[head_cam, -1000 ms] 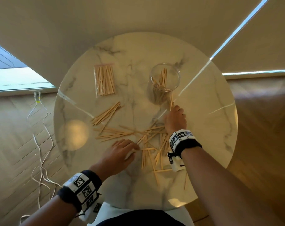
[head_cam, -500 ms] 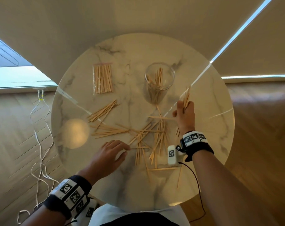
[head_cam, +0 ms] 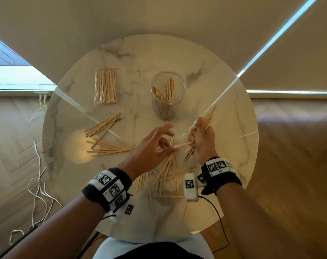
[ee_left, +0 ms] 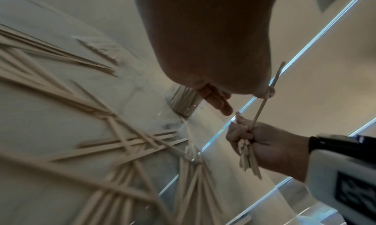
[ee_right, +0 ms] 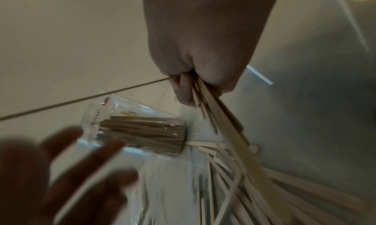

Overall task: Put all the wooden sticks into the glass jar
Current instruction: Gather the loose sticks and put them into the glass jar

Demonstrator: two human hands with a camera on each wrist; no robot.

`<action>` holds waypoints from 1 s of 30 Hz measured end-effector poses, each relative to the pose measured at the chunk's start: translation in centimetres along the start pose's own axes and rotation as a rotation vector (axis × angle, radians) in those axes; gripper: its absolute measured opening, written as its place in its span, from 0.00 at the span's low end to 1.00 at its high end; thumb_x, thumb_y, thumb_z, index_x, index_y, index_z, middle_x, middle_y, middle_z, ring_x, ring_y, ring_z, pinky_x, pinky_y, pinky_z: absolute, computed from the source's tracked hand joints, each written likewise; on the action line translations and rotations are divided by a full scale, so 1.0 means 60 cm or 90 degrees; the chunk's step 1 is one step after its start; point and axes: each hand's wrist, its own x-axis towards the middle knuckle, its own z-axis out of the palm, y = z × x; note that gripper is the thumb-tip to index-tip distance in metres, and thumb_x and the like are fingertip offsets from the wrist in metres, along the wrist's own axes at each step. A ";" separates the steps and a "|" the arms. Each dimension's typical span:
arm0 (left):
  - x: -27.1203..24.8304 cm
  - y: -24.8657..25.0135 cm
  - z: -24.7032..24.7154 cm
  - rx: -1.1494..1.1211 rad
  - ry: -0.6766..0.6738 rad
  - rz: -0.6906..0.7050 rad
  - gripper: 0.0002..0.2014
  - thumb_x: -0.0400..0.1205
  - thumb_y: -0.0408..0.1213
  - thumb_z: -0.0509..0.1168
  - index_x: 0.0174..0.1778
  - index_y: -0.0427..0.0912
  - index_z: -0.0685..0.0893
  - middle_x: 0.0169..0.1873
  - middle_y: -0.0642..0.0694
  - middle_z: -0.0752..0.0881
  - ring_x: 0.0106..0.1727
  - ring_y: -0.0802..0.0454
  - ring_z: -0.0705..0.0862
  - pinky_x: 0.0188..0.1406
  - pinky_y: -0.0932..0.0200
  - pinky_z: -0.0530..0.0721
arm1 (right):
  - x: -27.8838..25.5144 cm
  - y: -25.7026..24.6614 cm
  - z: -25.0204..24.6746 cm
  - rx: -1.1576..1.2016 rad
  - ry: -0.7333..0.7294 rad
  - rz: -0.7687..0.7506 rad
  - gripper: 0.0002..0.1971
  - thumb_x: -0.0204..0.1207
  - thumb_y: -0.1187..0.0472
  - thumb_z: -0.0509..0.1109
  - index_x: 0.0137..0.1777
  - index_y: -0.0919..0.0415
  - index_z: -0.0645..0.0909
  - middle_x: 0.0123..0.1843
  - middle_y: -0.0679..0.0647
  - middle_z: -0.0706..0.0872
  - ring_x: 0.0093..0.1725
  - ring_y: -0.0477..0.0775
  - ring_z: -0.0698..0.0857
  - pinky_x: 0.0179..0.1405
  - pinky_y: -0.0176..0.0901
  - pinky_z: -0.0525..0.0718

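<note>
The glass jar (head_cam: 167,90) stands upright at the table's far middle with several wooden sticks in it. My right hand (head_cam: 198,135) is raised just in front of the jar and to its right, gripping a bundle of sticks (head_cam: 209,116) in its fist. My left hand (head_cam: 169,139) is close beside it and pinches a single stick (head_cam: 181,145) whose far end reaches the right fist. The left wrist view shows that single stick (ee_left: 263,100) running into the right hand (ee_left: 264,141). Loose sticks (head_cam: 168,171) lie piled below both hands, with more loose sticks (head_cam: 108,149) to the left.
A clear bag of sticks (head_cam: 106,86) lies at the far left of the round marble table (head_cam: 224,156). Another group of sticks (head_cam: 104,125) lies left of the jar. White cables (head_cam: 37,174) trail on the wooden floor to the left.
My left hand has lifted off the table with one stick and moved right to meet the right hand. The right hand still holds its bundle up near the jar.
</note>
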 end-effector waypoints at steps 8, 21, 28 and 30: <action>0.069 0.036 0.000 0.042 0.035 0.124 0.14 0.86 0.25 0.69 0.67 0.39 0.84 0.56 0.47 0.85 0.49 0.55 0.89 0.50 0.57 0.90 | -0.021 -0.033 -0.001 0.051 -0.046 0.066 0.17 0.91 0.51 0.63 0.40 0.55 0.70 0.25 0.48 0.69 0.18 0.45 0.66 0.18 0.38 0.70; 0.104 0.054 0.003 -0.089 0.157 -0.080 0.14 0.84 0.36 0.75 0.63 0.47 0.81 0.42 0.51 0.89 0.46 0.51 0.89 0.54 0.54 0.90 | -0.049 -0.062 -0.011 -0.168 -0.298 0.070 0.19 0.92 0.44 0.54 0.44 0.56 0.72 0.32 0.54 0.82 0.23 0.47 0.74 0.18 0.36 0.67; 0.097 0.042 -0.027 -0.129 0.178 -0.085 0.09 0.88 0.41 0.68 0.62 0.44 0.80 0.44 0.53 0.86 0.44 0.52 0.86 0.48 0.50 0.88 | -0.075 -0.065 -0.006 -0.197 -0.435 0.083 0.15 0.92 0.50 0.56 0.45 0.57 0.70 0.30 0.49 0.65 0.23 0.45 0.68 0.20 0.36 0.65; 0.092 0.044 -0.040 -0.150 0.215 -0.039 0.10 0.89 0.39 0.67 0.63 0.43 0.77 0.44 0.52 0.84 0.43 0.53 0.85 0.46 0.54 0.85 | -0.086 -0.066 -0.002 -0.249 -0.483 0.083 0.15 0.92 0.50 0.57 0.45 0.57 0.69 0.29 0.47 0.67 0.24 0.46 0.69 0.21 0.37 0.66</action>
